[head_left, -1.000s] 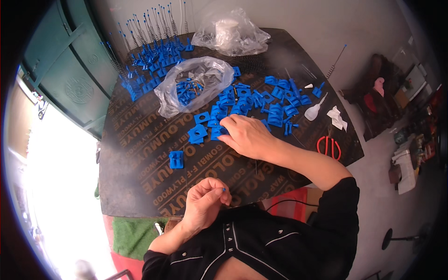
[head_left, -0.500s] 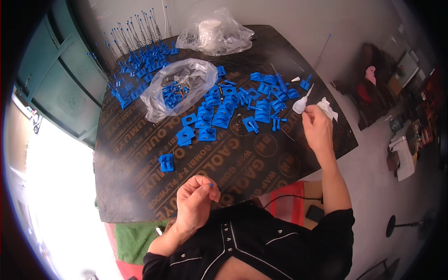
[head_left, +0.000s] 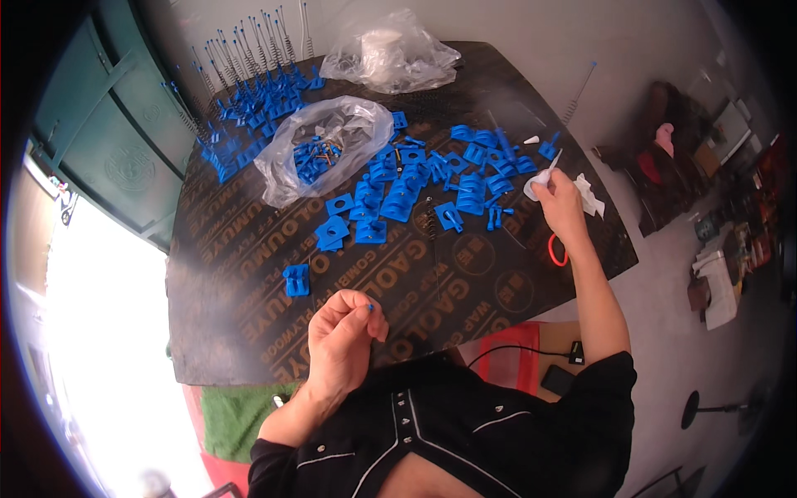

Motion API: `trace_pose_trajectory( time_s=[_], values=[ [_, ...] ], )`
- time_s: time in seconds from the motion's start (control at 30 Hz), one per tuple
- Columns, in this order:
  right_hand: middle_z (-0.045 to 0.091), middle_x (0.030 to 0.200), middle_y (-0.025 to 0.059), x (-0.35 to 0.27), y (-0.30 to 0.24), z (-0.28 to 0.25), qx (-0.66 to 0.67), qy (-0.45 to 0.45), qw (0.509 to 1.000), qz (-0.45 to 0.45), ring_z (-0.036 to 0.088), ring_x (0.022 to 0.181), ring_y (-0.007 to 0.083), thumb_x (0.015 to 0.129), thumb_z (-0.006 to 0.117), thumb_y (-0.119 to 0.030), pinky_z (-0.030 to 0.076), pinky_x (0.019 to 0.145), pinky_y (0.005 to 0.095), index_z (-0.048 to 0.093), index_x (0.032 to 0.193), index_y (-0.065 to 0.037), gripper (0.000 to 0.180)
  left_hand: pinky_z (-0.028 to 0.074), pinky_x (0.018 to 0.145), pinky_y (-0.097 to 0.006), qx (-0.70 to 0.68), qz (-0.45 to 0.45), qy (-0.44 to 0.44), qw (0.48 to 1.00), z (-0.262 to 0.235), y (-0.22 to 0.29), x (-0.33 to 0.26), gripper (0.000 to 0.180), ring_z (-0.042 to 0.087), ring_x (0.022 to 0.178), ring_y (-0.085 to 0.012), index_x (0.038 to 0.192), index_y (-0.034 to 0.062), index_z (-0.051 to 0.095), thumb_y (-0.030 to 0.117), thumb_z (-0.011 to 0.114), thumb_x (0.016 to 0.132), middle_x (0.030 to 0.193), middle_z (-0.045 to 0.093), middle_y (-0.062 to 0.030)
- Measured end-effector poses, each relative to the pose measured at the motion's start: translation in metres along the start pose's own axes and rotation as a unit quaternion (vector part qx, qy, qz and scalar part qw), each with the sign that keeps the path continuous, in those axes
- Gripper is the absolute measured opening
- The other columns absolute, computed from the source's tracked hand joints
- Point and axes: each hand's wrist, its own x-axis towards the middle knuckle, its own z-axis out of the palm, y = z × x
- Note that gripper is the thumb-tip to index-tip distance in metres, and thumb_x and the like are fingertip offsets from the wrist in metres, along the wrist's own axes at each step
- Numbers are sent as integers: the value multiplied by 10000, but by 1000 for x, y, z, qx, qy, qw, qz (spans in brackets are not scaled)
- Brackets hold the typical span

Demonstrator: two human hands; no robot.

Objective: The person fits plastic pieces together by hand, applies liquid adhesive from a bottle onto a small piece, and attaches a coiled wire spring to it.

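My left hand (head_left: 339, 336) is at the near edge of the table, its thumb and fingers pinched on a small blue bead-like piece (head_left: 370, 308). My right hand (head_left: 562, 203) reaches to the right side of the table. Its fingers are closed around a white squeeze bottle (head_left: 536, 187) with a thin pointed nozzle. Beyond the left hand sits a blue plastic block (head_left: 296, 280), alone. A dark spring with a long wire (head_left: 432, 224) lies between the hands, beside a blue square plate (head_left: 448, 217) with a peg.
A clear plastic bag (head_left: 278, 166) holds small blue parts and screws. Blue plastic parts (head_left: 401, 199) lie mid-table. Assembled spring pieces (head_left: 266, 100) stand far left. Crumpled white tissue (head_left: 591, 197) and a red loop (head_left: 556, 251) are by my right arm.
My right hand has moved slightly up and closed more fully round the white bottle. The left hand keeps its pinch. A red loop has come into sight beside my right forearm.
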Motion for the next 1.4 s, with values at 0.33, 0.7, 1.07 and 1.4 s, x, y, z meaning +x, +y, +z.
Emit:
trace_pose_trajectory(
  time_s=[0.33, 0.7, 1.07, 1.4],
  values=[
    [650, 941, 105, -37, -75, 2, 279, -70, 954, -79, 629, 846, 126, 910, 563, -64, 507, 744, 276, 540, 1056, 32, 176, 389, 502, -289, -37, -12, 7, 999, -2, 10, 5, 86, 462, 525, -148, 942, 71, 545, 156, 534, 940, 747, 532, -75],
    [564, 999, 19, -104, -133, 34, 379, -132, 913, -78, 501, 883, 74, 974, 515, -265, 404, 780, 211, 500, 1269, 40, 424, 391, 502, -291, -79, -16, 11, 997, -4, 6, 9, 137, 460, 527, -150, 936, 70, 543, 199, 504, 956, 736, 505, -69],
    [559, 908, 52, -131, -132, 47, 561, -145, 815, 12, 503, 784, 86, 946, 551, -206, 410, 687, 230, 487, 1127, 15, 294, 393, 513, -286, -89, -34, 9, 995, -5, 1, 12, 219, 454, 543, -147, 890, 63, 511, 269, 513, 962, 739, 494, -64],
    [545, 811, 66, -138, -131, 49, 686, -138, 709, 83, 467, 645, 108, 895, 590, -178, 373, 585, 255, 508, 1049, 35, 276, 395, 530, -291, -105, -44, -8, 994, -4, -1, 13, 227, 447, 559, -148, 900, 61, 510, 275, 494, 972, 758, 498, -66]
  ],
)
